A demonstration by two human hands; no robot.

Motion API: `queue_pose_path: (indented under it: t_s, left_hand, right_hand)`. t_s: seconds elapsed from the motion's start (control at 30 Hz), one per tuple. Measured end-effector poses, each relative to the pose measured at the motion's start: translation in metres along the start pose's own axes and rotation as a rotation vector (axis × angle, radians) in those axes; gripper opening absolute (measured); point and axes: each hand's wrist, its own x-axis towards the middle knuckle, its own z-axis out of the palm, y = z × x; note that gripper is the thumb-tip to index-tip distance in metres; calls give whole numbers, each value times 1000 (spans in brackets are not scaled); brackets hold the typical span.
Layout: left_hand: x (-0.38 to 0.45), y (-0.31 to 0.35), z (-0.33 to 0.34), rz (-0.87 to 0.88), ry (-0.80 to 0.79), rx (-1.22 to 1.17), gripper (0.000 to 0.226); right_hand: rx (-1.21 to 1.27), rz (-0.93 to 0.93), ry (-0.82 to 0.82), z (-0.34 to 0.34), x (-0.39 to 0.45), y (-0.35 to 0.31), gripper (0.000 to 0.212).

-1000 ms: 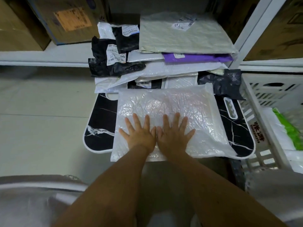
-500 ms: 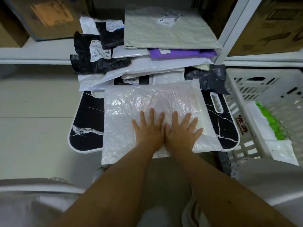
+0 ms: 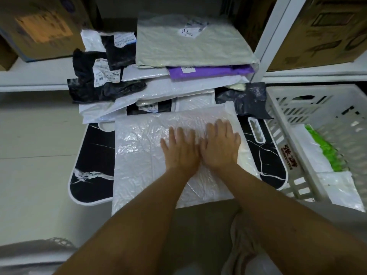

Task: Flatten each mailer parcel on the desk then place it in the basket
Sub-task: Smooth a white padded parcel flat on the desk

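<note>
A large white crinkled mailer parcel [image 3: 143, 155] lies on the small black marble-patterned desk [image 3: 91, 155]. My left hand [image 3: 181, 149] and my right hand [image 3: 220, 145] press flat on its right half, side by side, fingers straight and pointing away from me. Behind it a pile of other mailers covers the back of the desk: black ones [image 3: 99, 84], a purple one [image 3: 208, 71], a big grey one [image 3: 190, 44] on top. The white slatted basket [image 3: 286, 108] stands to the right of the desk and holds a white mailer [image 3: 341, 189] and a white-and-green one [image 3: 321, 151].
White shelf rails [image 3: 39, 76] with cardboard boxes [image 3: 43, 26] run behind the desk. A white upright post [image 3: 272, 36] stands at the back right. Pale tiled floor [image 3: 35, 145] lies to the left. Pale fabric [image 3: 31, 255] is at the bottom left.
Both hands have slid forward and to the right across the white mailer, pressing it down. The camera view shifted slightly.
</note>
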Motion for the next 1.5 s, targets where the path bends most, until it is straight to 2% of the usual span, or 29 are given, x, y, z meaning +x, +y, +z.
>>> queue_pose_path:
  t_s: [0.07, 0.13, 0.37, 0.5, 0.57, 0.67, 0.77, 0.87, 1.07, 1.23, 1.33, 1.43, 1.5]
  left_hand:
    - [13, -1, 6, -1, -132, 47, 55]
    - [19, -6, 14, 0, -209, 74, 56]
    - [24, -10, 16, 8, -214, 95, 56]
    - [32, -26, 10, 56, -3, 7, 54]
    - [35, -41, 4, 67, 51, 40, 54]
    - [28, -76, 5, -59, -14, 121, 70]
    - [22, -107, 5, -154, -112, 149, 82]
    - [22, -113, 6, -196, -106, 159, 84]
    - [25, -112, 7, -260, -94, 107, 91]
    - [29, -111, 0, -270, -167, 114, 88]
    - [20, -96, -4, -349, -175, 150, 74]
    - [-8, -66, -7, -487, -105, 78, 67]
    - [-27, -52, -6, -524, -129, 22, 67]
  right_hand:
    - [47, -13, -225, 8, 13, 7, 56]
    - [67, -2, -332, 16, 17, 12, 56]
    - [7, 1, -276, 15, 28, 6, 53]
    - [-80, -17, -155, 12, 44, -19, 50]
    - [-56, -84, -122, 16, 44, -33, 52]
    - [68, -149, -138, 34, 37, -44, 53]
    - [61, -135, -173, 43, 37, -43, 65]
    - [44, -127, -190, 41, 38, -42, 73]
    - [19, -106, -188, 40, 41, -46, 75]
    - [21, -97, -219, 36, 41, -48, 73]
    - [-29, -53, -229, 26, 34, -58, 66]
    - [36, 55, -120, 16, 3, -76, 61]
    - [104, 133, -70, 13, -22, -81, 61]
